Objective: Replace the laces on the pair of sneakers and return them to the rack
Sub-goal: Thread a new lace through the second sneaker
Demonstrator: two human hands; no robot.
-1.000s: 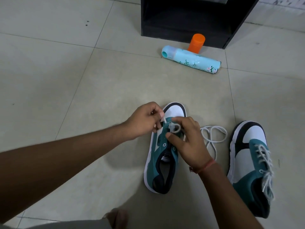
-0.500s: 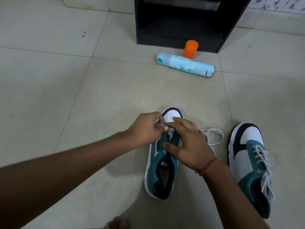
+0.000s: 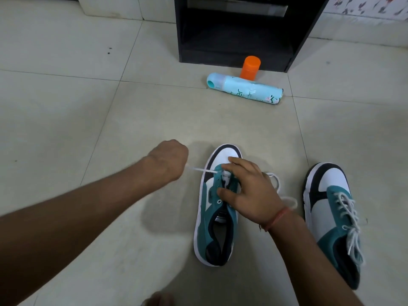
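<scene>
The unlaced sneaker [image 3: 217,208] lay on the tiled floor [image 3: 66,107], toe pointing toward the black rack [image 3: 242,29], its teal upper open and its dark inside showing. A white lace [image 3: 202,170] ran taut out of the sneaker's foremost eyelets toward its left side, where the left hand [image 3: 169,159] was closed in a fist around the lace's end; the strand there was blurred, so just how the fingers held it could not be made out. The right hand [image 3: 249,191] rested on top of the sneaker, fingers spread over the front of the tongue and the white toe cap, thumb pressed down on the teal eyelet strip, steadying the shoe without curling round it. The rest of the lace looped loosely on the floor just to the right of the sneaker, partly hidden behind the right wrist, which wore a red thread band [image 3: 277,218]. Farther right of the sneaker, well apart from it, stood the second sneaker [image 3: 331,215], already laced in white and pointing the same way. Beyond the sneaker's toe, near the rack's foot, a pale blue spray can [image 3: 245,88] lay on its side, with an orange cap [image 3: 250,67] upright just behind it, against the rack's base.
</scene>
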